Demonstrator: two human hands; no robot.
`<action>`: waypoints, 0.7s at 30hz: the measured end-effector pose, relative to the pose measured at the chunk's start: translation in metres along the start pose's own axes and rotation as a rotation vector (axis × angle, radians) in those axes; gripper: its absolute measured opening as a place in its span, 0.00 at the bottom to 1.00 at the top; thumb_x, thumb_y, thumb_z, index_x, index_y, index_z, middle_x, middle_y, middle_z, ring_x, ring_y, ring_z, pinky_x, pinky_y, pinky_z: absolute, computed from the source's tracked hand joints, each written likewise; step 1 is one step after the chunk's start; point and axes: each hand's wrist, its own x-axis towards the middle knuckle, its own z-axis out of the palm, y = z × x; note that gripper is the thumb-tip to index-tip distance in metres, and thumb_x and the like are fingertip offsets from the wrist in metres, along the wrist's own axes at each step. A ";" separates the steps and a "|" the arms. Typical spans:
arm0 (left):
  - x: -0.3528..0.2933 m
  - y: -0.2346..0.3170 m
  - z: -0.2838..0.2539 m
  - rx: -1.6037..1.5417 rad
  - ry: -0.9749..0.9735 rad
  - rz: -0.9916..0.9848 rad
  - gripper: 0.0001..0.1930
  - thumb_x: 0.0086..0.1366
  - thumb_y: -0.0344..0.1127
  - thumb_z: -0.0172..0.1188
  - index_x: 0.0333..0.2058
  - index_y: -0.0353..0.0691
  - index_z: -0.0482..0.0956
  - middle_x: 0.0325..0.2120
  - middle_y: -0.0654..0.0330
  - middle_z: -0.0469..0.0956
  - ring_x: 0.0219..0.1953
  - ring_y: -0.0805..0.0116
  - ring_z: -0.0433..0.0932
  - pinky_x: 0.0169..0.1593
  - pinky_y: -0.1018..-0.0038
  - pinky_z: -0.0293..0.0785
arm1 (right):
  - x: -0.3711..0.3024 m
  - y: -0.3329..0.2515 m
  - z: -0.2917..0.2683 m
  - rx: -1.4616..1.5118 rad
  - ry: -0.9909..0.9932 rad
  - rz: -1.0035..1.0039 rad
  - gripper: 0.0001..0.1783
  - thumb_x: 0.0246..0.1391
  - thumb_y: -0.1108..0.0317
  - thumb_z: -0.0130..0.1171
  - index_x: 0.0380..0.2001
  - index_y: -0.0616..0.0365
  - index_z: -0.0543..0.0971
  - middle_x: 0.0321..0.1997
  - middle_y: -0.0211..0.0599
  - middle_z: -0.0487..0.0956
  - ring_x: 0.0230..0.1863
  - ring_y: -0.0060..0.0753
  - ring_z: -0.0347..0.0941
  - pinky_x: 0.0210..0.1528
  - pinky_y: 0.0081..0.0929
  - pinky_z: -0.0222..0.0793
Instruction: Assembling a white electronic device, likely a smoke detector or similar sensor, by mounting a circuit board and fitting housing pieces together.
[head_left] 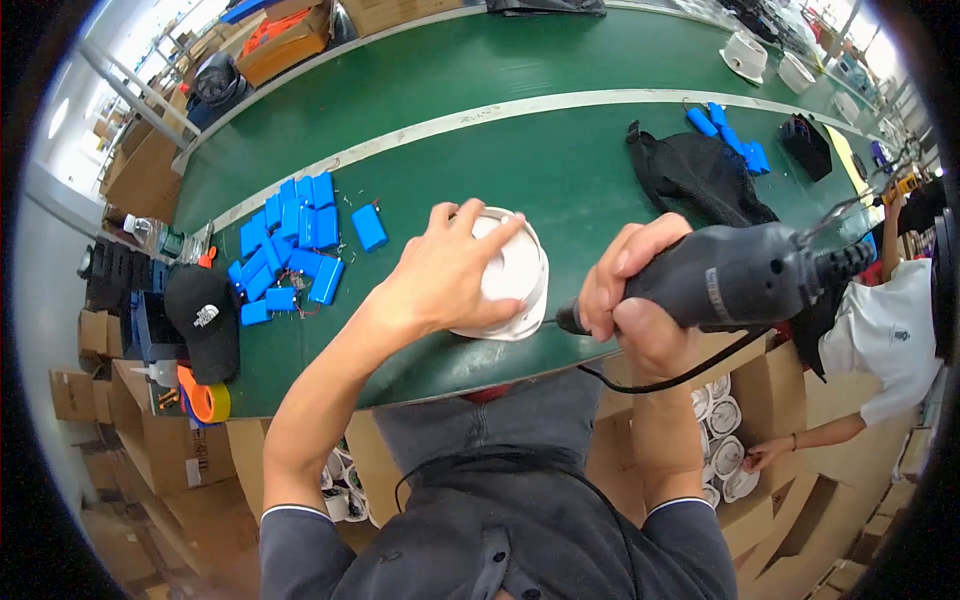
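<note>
Head view: L hand [455, 265] clasps a round white housing [515, 270] nr the front edge of the bench [420, 150]; R hand [645, 332] wraps a black power driver [725, 280], its bit [548, 321] by the housing, contact unclear. Step looks like screw-driving; next move prob. calls for firm L hold, straight bit.

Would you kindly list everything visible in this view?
round housing: one, white, bench's near edge
electric screwdriver: one, black, centre right
battery packs: over twenty, blue, left and right
baseball cap: one, black, left
fabric bag: one, black, right
bottle: one, clear, left
tape rolls: count unclear, orange, yellow, left
cartons: many, brown, below and around
more housings: many, white, in cartons
workbench: one, green, centre
co-worker: one, white top, right
left grip: one, on round housing
right grip: one, on electric screwdriver
</note>
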 end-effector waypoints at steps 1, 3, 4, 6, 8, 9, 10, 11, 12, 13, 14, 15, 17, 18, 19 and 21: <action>0.002 0.003 0.002 0.037 0.050 -0.117 0.41 0.43 0.57 0.64 0.57 0.49 0.63 0.52 0.38 0.60 0.53 0.39 0.60 0.52 0.54 0.66 | -0.001 0.005 0.000 -0.003 -0.009 0.003 0.17 0.38 0.80 0.57 0.33 0.58 0.64 0.25 0.33 0.69 0.23 0.20 0.66 0.26 0.18 0.65; 0.005 0.002 0.011 0.108 0.213 -0.100 0.40 0.43 0.60 0.63 0.52 0.41 0.68 0.39 0.45 0.67 0.42 0.47 0.66 0.39 0.56 0.72 | 0.000 0.017 0.001 -0.144 0.019 -0.024 0.16 0.39 0.81 0.56 0.33 0.58 0.64 0.25 0.33 0.69 0.24 0.20 0.66 0.26 0.17 0.65; 0.006 0.003 0.009 0.103 0.182 -0.121 0.41 0.43 0.61 0.63 0.52 0.40 0.68 0.39 0.44 0.67 0.42 0.47 0.66 0.40 0.56 0.72 | 0.002 0.022 0.003 -0.064 0.049 0.000 0.16 0.40 0.80 0.55 0.33 0.59 0.64 0.25 0.33 0.69 0.23 0.20 0.66 0.25 0.18 0.65; 0.006 0.002 0.009 0.096 0.158 -0.141 0.41 0.43 0.62 0.62 0.52 0.39 0.68 0.39 0.43 0.67 0.43 0.46 0.66 0.40 0.56 0.72 | 0.005 0.026 0.002 -0.054 0.056 -0.018 0.15 0.40 0.80 0.54 0.34 0.59 0.64 0.25 0.33 0.69 0.22 0.20 0.67 0.24 0.19 0.66; 0.006 0.000 0.012 0.072 0.191 -0.120 0.42 0.42 0.62 0.62 0.51 0.39 0.69 0.39 0.43 0.66 0.43 0.46 0.66 0.40 0.56 0.72 | 0.011 0.028 -0.001 -0.049 0.072 -0.060 0.15 0.40 0.80 0.53 0.34 0.60 0.64 0.23 0.35 0.69 0.18 0.21 0.66 0.20 0.20 0.65; 0.006 0.000 0.011 0.070 0.198 -0.121 0.42 0.42 0.62 0.62 0.51 0.39 0.69 0.39 0.43 0.66 0.43 0.46 0.66 0.40 0.56 0.72 | 0.012 0.026 0.000 -0.053 0.066 -0.060 0.15 0.40 0.80 0.53 0.34 0.60 0.64 0.23 0.35 0.69 0.18 0.21 0.66 0.20 0.20 0.65; 0.006 0.001 0.009 0.050 0.170 -0.129 0.42 0.42 0.63 0.62 0.52 0.40 0.68 0.39 0.41 0.66 0.43 0.45 0.66 0.42 0.56 0.71 | 0.013 0.026 0.000 -0.059 0.099 -0.049 0.15 0.40 0.80 0.53 0.34 0.60 0.64 0.22 0.36 0.69 0.17 0.22 0.66 0.20 0.20 0.66; 0.006 0.002 0.009 0.030 0.142 -0.137 0.43 0.43 0.64 0.62 0.53 0.41 0.68 0.40 0.39 0.66 0.44 0.44 0.66 0.44 0.56 0.70 | 0.015 0.026 0.000 -0.065 0.131 -0.038 0.15 0.40 0.79 0.53 0.34 0.60 0.64 0.22 0.36 0.69 0.17 0.22 0.66 0.20 0.20 0.66; 0.006 0.001 0.008 0.029 0.146 -0.143 0.43 0.43 0.64 0.62 0.53 0.41 0.68 0.40 0.39 0.66 0.44 0.44 0.66 0.44 0.56 0.70 | 0.015 0.027 -0.001 -0.081 0.120 -0.042 0.15 0.40 0.79 0.53 0.34 0.59 0.64 0.21 0.36 0.69 0.16 0.22 0.66 0.19 0.20 0.65; 0.006 0.001 0.008 0.029 0.148 -0.138 0.43 0.42 0.64 0.62 0.53 0.41 0.68 0.40 0.39 0.67 0.44 0.44 0.66 0.44 0.56 0.70 | 0.016 0.027 0.000 -0.082 0.114 -0.040 0.15 0.40 0.79 0.53 0.34 0.59 0.64 0.21 0.36 0.69 0.16 0.22 0.66 0.19 0.20 0.65; 0.006 0.001 0.009 0.028 0.149 -0.133 0.43 0.42 0.64 0.62 0.53 0.41 0.68 0.39 0.39 0.67 0.44 0.45 0.66 0.44 0.56 0.70 | 0.015 0.027 0.000 -0.069 0.122 -0.031 0.15 0.40 0.79 0.53 0.34 0.59 0.64 0.21 0.36 0.69 0.17 0.22 0.66 0.19 0.20 0.66; 0.006 0.001 0.009 0.026 0.152 -0.137 0.43 0.42 0.64 0.62 0.53 0.41 0.68 0.39 0.39 0.67 0.44 0.45 0.66 0.44 0.56 0.70 | 0.015 0.028 0.001 -0.055 0.131 -0.021 0.15 0.40 0.78 0.54 0.34 0.59 0.65 0.21 0.36 0.69 0.17 0.22 0.66 0.19 0.20 0.66; 0.007 0.001 0.010 0.026 0.158 -0.136 0.42 0.42 0.64 0.62 0.52 0.40 0.69 0.39 0.39 0.67 0.44 0.45 0.66 0.44 0.56 0.70 | 0.015 0.029 -0.001 -0.071 0.131 -0.021 0.15 0.40 0.78 0.54 0.34 0.59 0.65 0.21 0.36 0.69 0.17 0.22 0.66 0.19 0.21 0.66; 0.007 0.001 0.010 0.024 0.160 -0.138 0.42 0.42 0.64 0.62 0.52 0.40 0.69 0.39 0.39 0.67 0.44 0.45 0.66 0.44 0.56 0.70 | 0.015 0.030 -0.002 -0.085 0.136 -0.022 0.15 0.40 0.78 0.54 0.34 0.59 0.65 0.21 0.36 0.69 0.17 0.22 0.66 0.19 0.21 0.66; 0.007 0.001 0.010 0.037 0.163 -0.133 0.42 0.42 0.63 0.62 0.51 0.39 0.69 0.38 0.41 0.66 0.44 0.46 0.66 0.42 0.57 0.71 | 0.015 0.030 -0.002 -0.086 0.133 -0.021 0.15 0.40 0.78 0.54 0.34 0.59 0.65 0.21 0.36 0.69 0.17 0.22 0.66 0.19 0.21 0.66; 0.006 0.000 0.010 0.048 0.167 -0.131 0.42 0.41 0.63 0.63 0.51 0.38 0.69 0.38 0.42 0.66 0.43 0.47 0.66 0.39 0.58 0.72 | 0.015 0.030 -0.002 -0.061 0.154 0.013 0.15 0.40 0.78 0.55 0.34 0.59 0.65 0.22 0.36 0.69 0.17 0.22 0.66 0.19 0.21 0.66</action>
